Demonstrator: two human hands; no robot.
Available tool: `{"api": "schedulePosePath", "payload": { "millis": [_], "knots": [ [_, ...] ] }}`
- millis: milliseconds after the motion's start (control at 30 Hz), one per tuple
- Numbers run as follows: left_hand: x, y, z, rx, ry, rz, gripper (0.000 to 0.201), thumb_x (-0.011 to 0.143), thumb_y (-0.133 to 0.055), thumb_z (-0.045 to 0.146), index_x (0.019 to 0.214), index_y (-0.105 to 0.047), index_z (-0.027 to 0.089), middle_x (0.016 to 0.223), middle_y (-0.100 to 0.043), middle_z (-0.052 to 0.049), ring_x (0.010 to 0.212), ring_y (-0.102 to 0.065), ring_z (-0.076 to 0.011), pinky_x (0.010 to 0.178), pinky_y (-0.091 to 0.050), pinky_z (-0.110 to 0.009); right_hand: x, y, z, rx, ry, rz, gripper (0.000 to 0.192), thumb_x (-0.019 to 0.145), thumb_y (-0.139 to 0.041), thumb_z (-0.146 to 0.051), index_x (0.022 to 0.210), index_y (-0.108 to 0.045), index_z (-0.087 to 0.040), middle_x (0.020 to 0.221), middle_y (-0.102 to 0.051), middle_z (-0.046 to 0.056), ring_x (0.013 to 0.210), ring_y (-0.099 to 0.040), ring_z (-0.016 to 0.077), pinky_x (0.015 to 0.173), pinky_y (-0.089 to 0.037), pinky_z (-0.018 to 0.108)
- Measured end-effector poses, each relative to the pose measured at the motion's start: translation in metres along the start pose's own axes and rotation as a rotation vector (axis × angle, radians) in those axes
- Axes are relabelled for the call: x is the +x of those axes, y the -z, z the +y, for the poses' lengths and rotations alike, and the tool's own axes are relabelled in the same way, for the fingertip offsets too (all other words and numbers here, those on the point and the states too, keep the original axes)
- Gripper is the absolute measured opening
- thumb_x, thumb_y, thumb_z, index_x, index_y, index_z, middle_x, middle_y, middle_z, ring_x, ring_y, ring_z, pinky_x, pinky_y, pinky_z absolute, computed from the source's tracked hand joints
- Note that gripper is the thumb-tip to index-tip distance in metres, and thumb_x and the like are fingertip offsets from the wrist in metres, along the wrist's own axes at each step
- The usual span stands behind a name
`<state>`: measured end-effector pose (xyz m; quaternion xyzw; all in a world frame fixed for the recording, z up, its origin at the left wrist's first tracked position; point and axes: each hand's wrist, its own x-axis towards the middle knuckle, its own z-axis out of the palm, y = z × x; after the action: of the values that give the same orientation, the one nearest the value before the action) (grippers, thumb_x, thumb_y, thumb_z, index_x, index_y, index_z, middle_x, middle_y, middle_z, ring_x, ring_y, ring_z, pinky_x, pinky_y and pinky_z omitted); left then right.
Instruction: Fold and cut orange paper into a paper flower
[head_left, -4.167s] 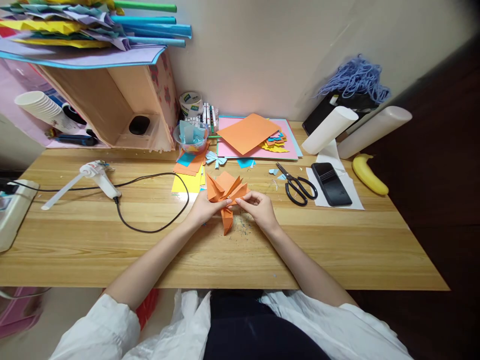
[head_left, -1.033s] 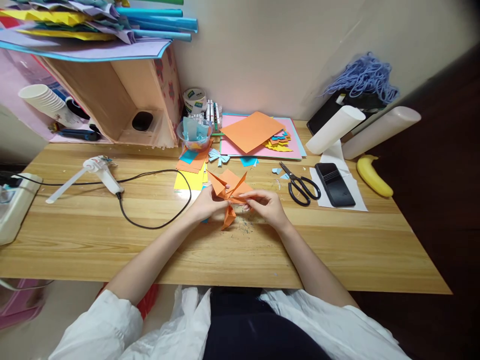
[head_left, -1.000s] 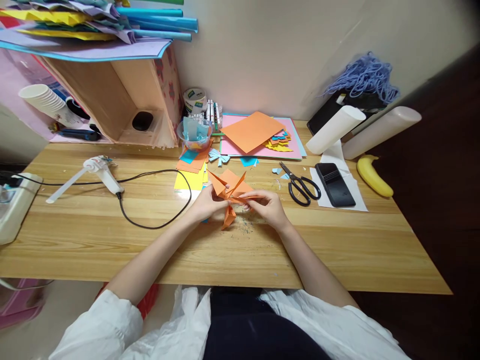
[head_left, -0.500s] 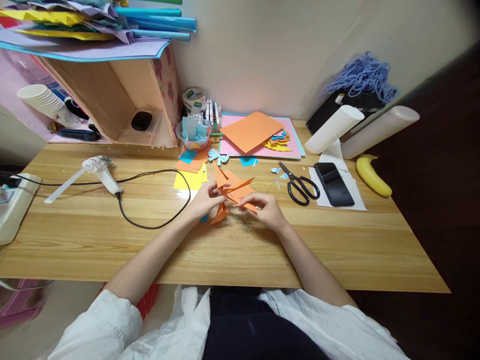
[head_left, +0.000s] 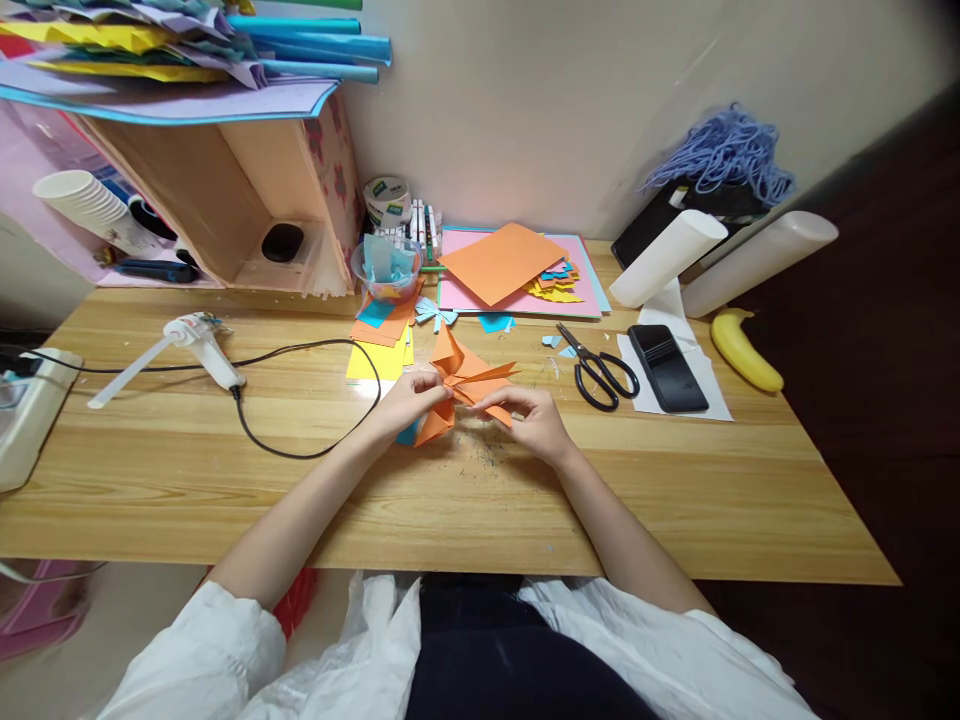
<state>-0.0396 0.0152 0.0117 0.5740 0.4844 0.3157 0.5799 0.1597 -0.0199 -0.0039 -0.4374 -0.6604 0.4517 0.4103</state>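
Note:
A folded piece of orange paper point(head_left: 477, 371) with several pointed flaps is held above the desk between my two hands. My left hand point(head_left: 411, 402) pinches it near its middle, thumb on top. On the other side my right hand point(head_left: 529, 418) grips a lower right flap between thumb and fingers. One flap stands up at the top, another points down beside my left fingertips. A bit of blue paper point(head_left: 407, 433) lies under my left hand. Part of the folds is hidden behind my fingers.
Black-handled scissors point(head_left: 604, 372), a phone point(head_left: 667, 368) and a banana point(head_left: 745, 350) lie to the right. At left are a glue gun point(head_left: 204, 348) and its looping cord. Behind are paper sheets point(head_left: 504, 264), a plastic cup point(head_left: 387, 268) and an open box point(head_left: 262, 190).
The orange paper has turned slightly in my hands; its upper flap has opened wider and the lower flap has swung left. My left fingers have shifted on it.

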Motion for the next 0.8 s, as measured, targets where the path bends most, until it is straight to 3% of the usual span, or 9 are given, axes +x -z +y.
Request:
{"api": "schedulePosePath", "payload": {
  "millis": [100, 233, 367, 567, 800],
  "knots": [
    [0.000, -0.001, -0.003, 0.047, -0.010, 0.036, 0.030, 0.066, -0.059, 0.032, 0.048, -0.041, 0.017, 0.050, -0.035, 0.006, 0.049, -0.035, -0.0084, 0.049, -0.027, -0.023, 0.000, -0.003, -0.003, 0.057, -0.012, -0.004, 0.016, 0.074, -0.064, -0.024, 0.088, -0.070, -0.018, 0.089, -0.071, 0.007, 0.078, -0.067, 0.0180, 0.069, -0.056, 0.028],
    [-0.001, -0.003, -0.005, 0.007, -0.001, 0.025, 0.024, 0.067, -0.058, 0.032, 0.052, -0.048, 0.016, 0.051, -0.044, 0.005, 0.051, -0.042, -0.0092, 0.052, -0.032, -0.023, 0.000, -0.010, -0.007, 0.137, -0.055, 0.012, 0.028, 0.079, -0.060, -0.026, 0.106, -0.064, -0.022, 0.111, -0.065, 0.006, 0.082, -0.069, 0.0169, 0.078, -0.057, 0.030],
    [-0.001, -0.005, -0.005, -0.037, -0.026, 0.036, 0.018, 0.066, -0.060, 0.028, 0.055, -0.052, 0.015, 0.056, -0.051, 0.003, 0.057, -0.050, -0.0104, 0.058, -0.038, -0.023, -0.002, -0.016, -0.003, 0.110, -0.068, 0.056, 0.025, 0.081, -0.058, -0.027, 0.104, -0.067, -0.023, 0.107, -0.068, 0.005, 0.082, -0.069, 0.0184, 0.078, -0.058, 0.033],
    [-0.001, -0.006, -0.005, -0.130, 0.019, 0.063, 0.014, 0.061, -0.065, 0.025, 0.062, -0.057, 0.014, 0.061, -0.057, 0.001, 0.059, -0.056, -0.0117, 0.060, -0.042, -0.022, -0.003, -0.015, -0.001, -0.060, 0.064, 0.097, 0.028, 0.081, -0.053, -0.018, 0.104, -0.068, -0.026, 0.102, -0.070, 0.002, 0.087, -0.068, 0.0177, 0.074, -0.057, 0.029],
    [-0.001, -0.003, -0.005, -0.122, 0.049, 0.035, 0.015, 0.063, -0.066, 0.028, 0.062, -0.061, 0.014, 0.063, -0.063, -0.001, 0.061, -0.059, -0.0131, 0.062, -0.044, -0.023, -0.001, -0.011, -0.001, -0.284, 0.271, 0.083, 0.032, 0.081, -0.051, -0.014, 0.104, -0.067, -0.029, 0.095, -0.072, 0.001, 0.077, -0.067, 0.0149, 0.069, -0.053, 0.028]
  ]
}}
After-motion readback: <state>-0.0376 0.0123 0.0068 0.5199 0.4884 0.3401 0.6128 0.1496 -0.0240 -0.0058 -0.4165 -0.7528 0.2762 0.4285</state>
